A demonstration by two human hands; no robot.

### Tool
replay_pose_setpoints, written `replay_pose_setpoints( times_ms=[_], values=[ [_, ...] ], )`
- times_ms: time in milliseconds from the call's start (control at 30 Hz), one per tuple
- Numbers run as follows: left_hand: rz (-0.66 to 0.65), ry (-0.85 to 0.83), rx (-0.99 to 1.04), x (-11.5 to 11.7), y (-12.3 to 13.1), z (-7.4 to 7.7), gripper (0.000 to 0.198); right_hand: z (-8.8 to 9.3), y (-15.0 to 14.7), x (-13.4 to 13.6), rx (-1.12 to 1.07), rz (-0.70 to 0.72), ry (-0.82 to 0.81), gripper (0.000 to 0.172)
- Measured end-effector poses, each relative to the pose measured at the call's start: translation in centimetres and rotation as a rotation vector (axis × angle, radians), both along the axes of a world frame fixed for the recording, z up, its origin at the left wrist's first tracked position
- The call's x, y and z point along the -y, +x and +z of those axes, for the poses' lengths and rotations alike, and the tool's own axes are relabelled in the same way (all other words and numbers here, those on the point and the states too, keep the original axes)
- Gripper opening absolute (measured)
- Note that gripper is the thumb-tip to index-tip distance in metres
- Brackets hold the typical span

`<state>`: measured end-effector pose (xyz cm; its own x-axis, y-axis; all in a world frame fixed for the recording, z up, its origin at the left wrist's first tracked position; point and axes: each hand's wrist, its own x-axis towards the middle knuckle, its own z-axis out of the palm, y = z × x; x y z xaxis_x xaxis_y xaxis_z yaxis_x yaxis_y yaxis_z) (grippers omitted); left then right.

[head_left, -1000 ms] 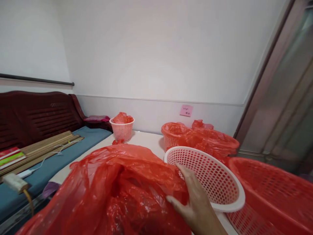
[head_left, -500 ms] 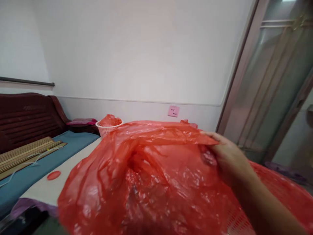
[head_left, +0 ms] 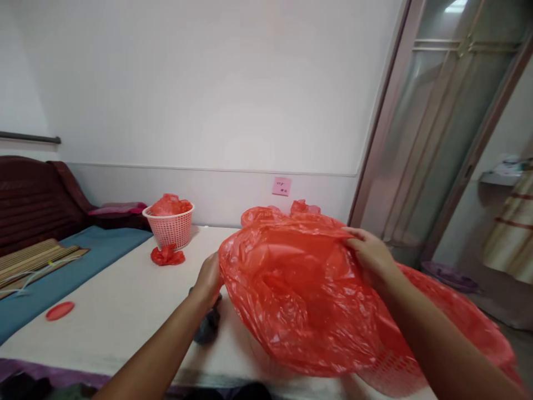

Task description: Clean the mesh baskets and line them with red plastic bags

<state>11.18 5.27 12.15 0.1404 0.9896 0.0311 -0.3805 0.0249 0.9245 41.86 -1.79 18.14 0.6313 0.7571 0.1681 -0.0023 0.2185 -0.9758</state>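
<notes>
A large red plastic bag (head_left: 300, 300) spreads between my two hands above the table, its mouth held wide and facing me. My left hand (head_left: 209, 278) is closed on the bag's left edge. On the upper right rim, my right hand (head_left: 368, 253) pinches the film. Below my left wrist lies a dark grey bundle (head_left: 208, 325), partly covered by the arm. Beside my right forearm stands a large basket (head_left: 393, 372) lined with red plastic (head_left: 462, 322).
A pink basket (head_left: 170, 229) with red plastic inside stands at the back left, a crumpled red bag (head_left: 167, 255) before it. A red ring (head_left: 60, 311) lies on the white tabletop (head_left: 125, 311). A pink note (head_left: 281, 186) is on the wall. More red bags (head_left: 303, 207) sit behind mine.
The bag has moved down and right and is spread wider. My left hand has come into view, gripping its left edge. The view has shifted, uncovering the dark bundle and more tabletop.
</notes>
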Motion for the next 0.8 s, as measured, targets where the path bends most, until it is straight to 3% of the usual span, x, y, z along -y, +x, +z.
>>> replay_pose_setpoints(
  times_ms=[133, 300, 467, 600, 733, 800],
  values=[
    [-0.091, 0.002, -0.046, 1.3, -1.1, 0.0, 0.046, -3.4, 0.2, -1.8, 0.043, 0.033, -0.076, 0.028],
    [-0.134, 0.035, -0.266, 1.9, 0.3, -0.9, 0.034, -5.1, -0.2, -2.2, 0.060, 0.134, -0.178, 0.031],
    [-0.190, -0.024, -0.192, 1.8, 1.3, -1.8, 0.022, -4.4, -0.9, -0.3, -0.028, 0.326, -0.209, 0.037],
    [-0.063, -0.064, -0.044, 1.0, 0.7, -1.7, 0.008, -3.2, -0.9, 1.4, -0.184, 0.443, -0.199, 0.041],
    [0.051, -0.150, 0.118, -0.9, -0.7, -1.7, 0.014, -2.2, -0.4, 2.1, -0.308, 0.472, -0.116, 0.033],
    [0.064, -0.222, 0.184, -1.8, -1.4, -1.7, 0.017, -1.7, 0.0, 2.1, -0.392, 0.405, -0.073, 0.022]
  ],
)
